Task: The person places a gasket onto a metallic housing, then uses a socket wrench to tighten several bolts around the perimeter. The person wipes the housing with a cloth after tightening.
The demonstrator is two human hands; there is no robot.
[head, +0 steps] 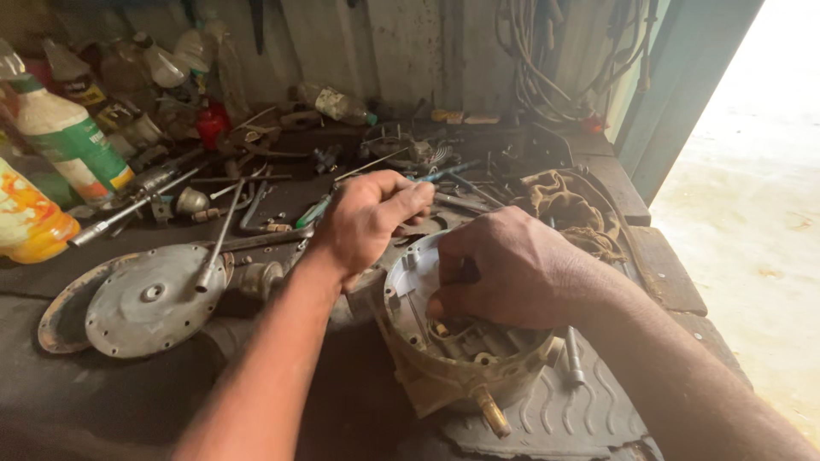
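Observation:
A round metal housing (444, 358), open at the top with a brass fitting (493, 413) on its front, rests on a ribbed rubber mat (564, 418). My right hand (512, 269) lies over the housing's rim, fingers curled around something dark that I cannot make out. My left hand (367, 218) hovers just left of the housing, fingers closed on a thin tool with a green handle (314, 211). A round metal cover plate (154, 300) lies to the left on the dark bench.
Loose tools, rods and small parts clutter the bench's back. Plastic bottles (64, 137) and an orange-yellow container (30, 218) stand at the far left. A brown rag (568, 205) lies right of my hands. Cables (547, 60) hang on the wall. The bench edge drops to a bright floor at right.

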